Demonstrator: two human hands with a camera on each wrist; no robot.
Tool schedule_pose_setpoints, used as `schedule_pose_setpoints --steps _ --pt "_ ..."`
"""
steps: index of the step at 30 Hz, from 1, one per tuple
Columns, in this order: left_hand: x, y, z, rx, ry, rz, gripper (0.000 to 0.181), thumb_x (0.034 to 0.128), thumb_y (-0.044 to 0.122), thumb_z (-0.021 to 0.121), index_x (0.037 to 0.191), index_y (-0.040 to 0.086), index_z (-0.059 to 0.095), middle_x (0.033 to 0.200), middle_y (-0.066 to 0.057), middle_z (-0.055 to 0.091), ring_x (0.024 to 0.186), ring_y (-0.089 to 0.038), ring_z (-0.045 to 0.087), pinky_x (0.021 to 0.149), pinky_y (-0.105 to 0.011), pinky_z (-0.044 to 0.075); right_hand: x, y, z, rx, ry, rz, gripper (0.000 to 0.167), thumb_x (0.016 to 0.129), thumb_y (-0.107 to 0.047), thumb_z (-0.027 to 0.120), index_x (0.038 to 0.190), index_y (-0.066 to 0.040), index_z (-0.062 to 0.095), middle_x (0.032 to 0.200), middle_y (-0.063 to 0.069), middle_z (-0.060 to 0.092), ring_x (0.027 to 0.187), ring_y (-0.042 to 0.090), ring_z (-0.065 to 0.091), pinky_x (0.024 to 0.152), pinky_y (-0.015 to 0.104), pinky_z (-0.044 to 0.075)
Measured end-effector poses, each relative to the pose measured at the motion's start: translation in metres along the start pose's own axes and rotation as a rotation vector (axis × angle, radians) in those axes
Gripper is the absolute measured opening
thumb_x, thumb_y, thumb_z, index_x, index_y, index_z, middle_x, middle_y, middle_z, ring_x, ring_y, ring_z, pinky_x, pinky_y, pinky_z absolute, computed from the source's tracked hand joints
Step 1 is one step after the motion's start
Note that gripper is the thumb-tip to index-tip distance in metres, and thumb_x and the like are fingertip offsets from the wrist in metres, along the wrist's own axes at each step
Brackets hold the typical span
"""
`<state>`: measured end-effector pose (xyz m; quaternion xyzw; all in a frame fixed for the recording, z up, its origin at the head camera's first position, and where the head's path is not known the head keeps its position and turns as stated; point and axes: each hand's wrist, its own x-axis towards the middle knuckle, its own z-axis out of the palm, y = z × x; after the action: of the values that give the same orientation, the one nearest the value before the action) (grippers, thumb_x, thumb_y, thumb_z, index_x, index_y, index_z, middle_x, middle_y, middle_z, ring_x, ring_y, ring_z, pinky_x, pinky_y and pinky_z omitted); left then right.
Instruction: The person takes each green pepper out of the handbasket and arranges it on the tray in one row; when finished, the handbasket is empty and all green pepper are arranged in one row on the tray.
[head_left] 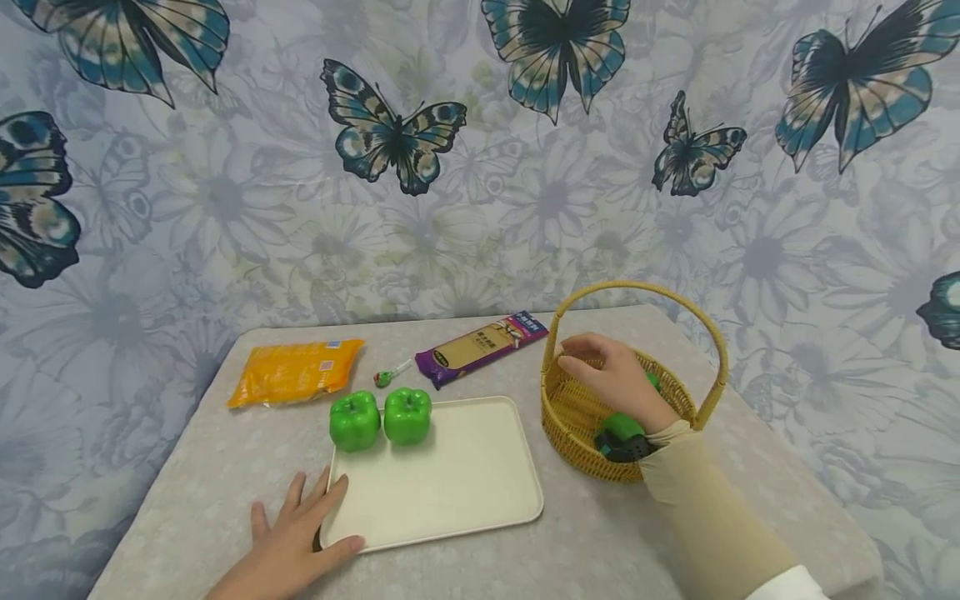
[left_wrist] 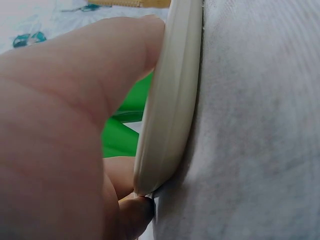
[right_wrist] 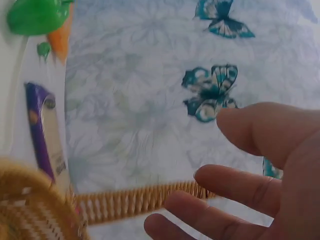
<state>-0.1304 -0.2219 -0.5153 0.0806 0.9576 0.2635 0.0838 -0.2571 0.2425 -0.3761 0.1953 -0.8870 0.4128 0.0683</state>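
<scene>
My left hand (head_left: 296,537) rests at the near left corner of a cream tray (head_left: 457,475), fingers spread and thumb on the near rim. In the left wrist view, the thumb and fingertips touch the tray's edge (left_wrist: 170,110). Two glossy green bell peppers (head_left: 355,421) (head_left: 407,416) sit side by side at the tray's far left. My right hand (head_left: 618,383) hovers over a woven basket (head_left: 581,454), under its tall handle. The right wrist view shows its fingers (right_wrist: 235,187) apart, holding nothing. Green things (head_left: 621,427) lie in the basket, partly hidden by the wrist.
An orange packet (head_left: 296,372) lies at the table's back left. Beside it is a small lollipop (head_left: 392,374) with a white stick. A long purple packet (head_left: 482,346) lies behind the tray. Butterfly-patterned cloth (head_left: 465,233) stands behind the table.
</scene>
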Motion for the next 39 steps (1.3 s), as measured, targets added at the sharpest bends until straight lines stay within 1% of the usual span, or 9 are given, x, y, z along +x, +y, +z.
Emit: schedule_pose_setpoints --steps 5,10,14,19,24,28,33,35,39 --pt "0.000 0.000 -0.002 0.000 0.003 0.003 0.101 0.0868 0.073 0.065 0.159 0.008 0.038 0.165 -0.032 0.021 0.146 -0.069 0.000 0.088 -0.092 -0.020 -0.009 0.026 -0.008 -0.013 -0.006 0.066 0.043 0.102 -0.045 0.063 0.131 -0.014 0.067 0.127 0.008 0.070 0.116 0.029 0.066 0.098 0.052 0.054" --pt "0.001 0.001 -0.001 -0.005 0.006 0.012 0.100 0.0870 0.073 0.065 0.159 0.008 0.039 0.164 -0.033 0.021 0.145 -0.070 0.000 0.088 -0.092 -0.019 -0.021 0.044 -0.006 -0.024 -0.029 0.106 0.042 0.102 -0.044 0.064 0.129 -0.012 0.068 0.124 0.007 0.071 0.112 0.027 0.066 0.096 0.051 0.054" --pt "0.001 0.000 -0.001 -0.010 0.004 0.007 0.100 0.0870 0.073 0.065 0.159 0.008 0.038 0.165 -0.032 0.021 0.146 -0.069 0.000 0.090 -0.091 -0.020 -0.027 0.049 -0.005 -0.036 -0.041 0.122 0.040 0.102 -0.043 0.064 0.128 -0.012 0.069 0.123 0.007 0.071 0.110 0.026 0.066 0.094 0.050 0.055" --pt "0.002 -0.001 0.000 0.004 0.006 0.006 0.103 0.0857 0.075 0.065 0.159 0.007 0.039 0.165 -0.031 0.021 0.146 -0.069 0.001 0.090 -0.091 -0.020 -0.034 0.053 -0.003 -0.051 -0.079 0.149 0.044 0.103 -0.040 0.064 0.132 -0.007 0.067 0.126 0.010 0.070 0.113 0.029 0.066 0.094 0.049 0.056" --pt "0.003 0.000 0.000 0.014 -0.007 -0.003 0.105 0.0849 0.077 0.064 0.159 0.007 0.038 0.166 -0.032 0.020 0.146 -0.069 0.000 0.089 -0.091 -0.020 -0.038 0.059 -0.002 -0.006 -0.099 0.185 0.046 0.102 -0.041 0.064 0.134 -0.008 0.066 0.131 0.012 0.068 0.118 0.030 0.064 0.099 0.051 0.054" --pt "0.003 0.000 0.000 0.018 -0.012 -0.007 0.105 0.0854 0.077 0.063 0.159 0.007 0.038 0.166 -0.032 0.019 0.145 -0.069 0.000 0.088 -0.092 -0.020 -0.037 0.068 -0.002 0.037 -0.132 0.189 0.041 0.102 -0.030 0.067 0.134 -0.005 0.065 0.132 0.018 0.067 0.120 0.033 0.064 0.101 0.051 0.053" --pt "0.003 0.000 0.000 0.022 -0.003 -0.003 0.103 0.0860 0.076 0.063 0.159 0.007 0.038 0.165 -0.032 0.020 0.145 -0.070 0.001 0.088 -0.092 -0.020 -0.035 0.077 0.000 0.043 -0.175 0.169 0.043 0.099 -0.019 0.070 0.136 0.001 0.062 0.132 0.022 0.066 0.121 0.034 0.064 0.101 0.050 0.053" --pt "0.002 0.000 0.000 0.021 0.002 -0.002 0.103 0.0859 0.076 0.063 0.159 0.007 0.038 0.165 -0.032 0.021 0.145 -0.070 0.001 0.089 -0.092 -0.019 -0.033 0.078 0.001 0.035 -0.181 0.156 0.042 0.098 -0.015 0.069 0.135 0.003 0.062 0.131 0.022 0.066 0.119 0.035 0.064 0.100 0.050 0.054" --pt "0.001 0.000 -0.001 0.009 0.008 0.004 0.102 0.0859 0.075 0.064 0.159 0.007 0.039 0.165 -0.031 0.021 0.145 -0.070 0.002 0.089 -0.092 -0.018 -0.029 0.078 0.002 0.018 -0.185 0.163 0.040 0.094 -0.001 0.063 0.134 0.004 0.062 0.130 0.023 0.067 0.118 0.037 0.065 0.099 0.051 0.054"
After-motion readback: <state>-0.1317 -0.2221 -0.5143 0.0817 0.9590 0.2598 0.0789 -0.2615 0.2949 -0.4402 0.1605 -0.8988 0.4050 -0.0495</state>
